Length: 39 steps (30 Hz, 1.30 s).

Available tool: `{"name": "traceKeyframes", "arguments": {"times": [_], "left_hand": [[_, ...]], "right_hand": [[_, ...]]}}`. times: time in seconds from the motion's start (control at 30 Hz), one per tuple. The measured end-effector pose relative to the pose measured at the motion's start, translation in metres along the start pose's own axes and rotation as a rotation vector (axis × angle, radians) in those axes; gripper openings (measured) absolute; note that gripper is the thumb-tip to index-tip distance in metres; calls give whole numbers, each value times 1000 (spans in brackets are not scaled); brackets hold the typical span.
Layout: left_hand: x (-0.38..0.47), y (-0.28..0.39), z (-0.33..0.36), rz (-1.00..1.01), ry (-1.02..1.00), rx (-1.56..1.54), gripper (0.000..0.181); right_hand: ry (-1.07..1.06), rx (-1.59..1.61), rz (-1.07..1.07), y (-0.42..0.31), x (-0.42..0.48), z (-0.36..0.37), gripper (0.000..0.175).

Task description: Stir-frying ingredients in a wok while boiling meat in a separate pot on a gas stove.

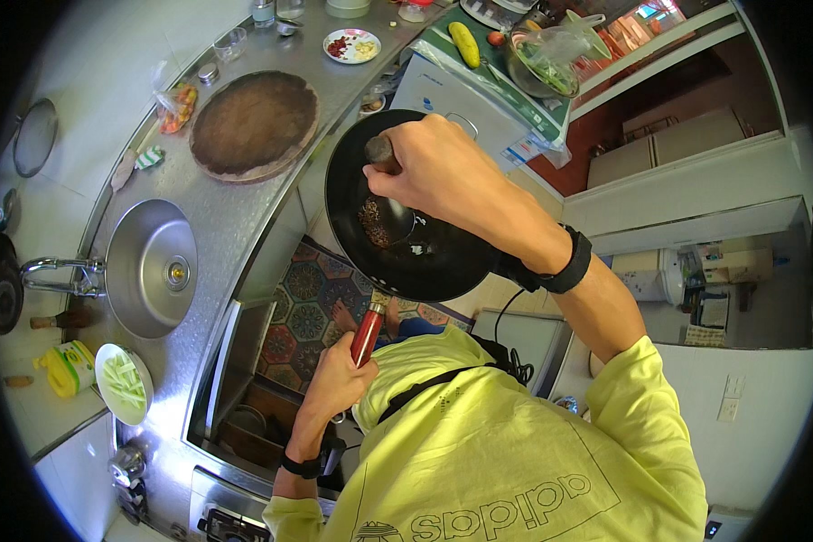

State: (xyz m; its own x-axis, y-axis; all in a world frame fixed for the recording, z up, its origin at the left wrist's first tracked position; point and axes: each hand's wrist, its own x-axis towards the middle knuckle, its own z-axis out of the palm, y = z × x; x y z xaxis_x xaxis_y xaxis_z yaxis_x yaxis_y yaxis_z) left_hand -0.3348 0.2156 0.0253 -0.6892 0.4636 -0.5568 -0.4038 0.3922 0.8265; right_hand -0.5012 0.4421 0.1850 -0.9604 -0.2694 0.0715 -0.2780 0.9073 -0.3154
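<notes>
My left hand grips the red handle of a black frying pan, holding it off the counter, above the floor. Over the pan, my right hand is closed around the dark wooden handle of a utensil. Its shiny metal head, perhaps a spatula or ladle, reaches down into the pan and is partly hidden by the hand. Dark brown crumbly bits lie beside the metal head. A small bright patch, perhaps a reflection, shows lower on the pan's black surface.
Left of me, the steel counter carries a round chopping board, a sink, a bowl of pale green strips and a plate of chopped ingredients. Below, a cabinet door hangs open. A gas burner sits lower left.
</notes>
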Motion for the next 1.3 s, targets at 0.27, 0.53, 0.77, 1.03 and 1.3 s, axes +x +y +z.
{"name": "traceKeyframes", "arguments": {"times": [0.27,0.53,0.77,1.03,1.3], "left_hand": [[3,0,2,7,25,-27,22],[6,0,2,-11,32,-19,22],[8,-3,4,4,27,-32,22],[6,1,2,-26,12,-57,22],[3,-9,-4,12,28,-40,20]], "right_hand": [[17,53,-32,-9,13,-1,27],[-9,47,-37,-4,17,1,32],[-19,41,-40,-2,16,1,29],[8,65,-33,12,13,-1,24],[-32,276,98,64,-6,-24,28]]}}
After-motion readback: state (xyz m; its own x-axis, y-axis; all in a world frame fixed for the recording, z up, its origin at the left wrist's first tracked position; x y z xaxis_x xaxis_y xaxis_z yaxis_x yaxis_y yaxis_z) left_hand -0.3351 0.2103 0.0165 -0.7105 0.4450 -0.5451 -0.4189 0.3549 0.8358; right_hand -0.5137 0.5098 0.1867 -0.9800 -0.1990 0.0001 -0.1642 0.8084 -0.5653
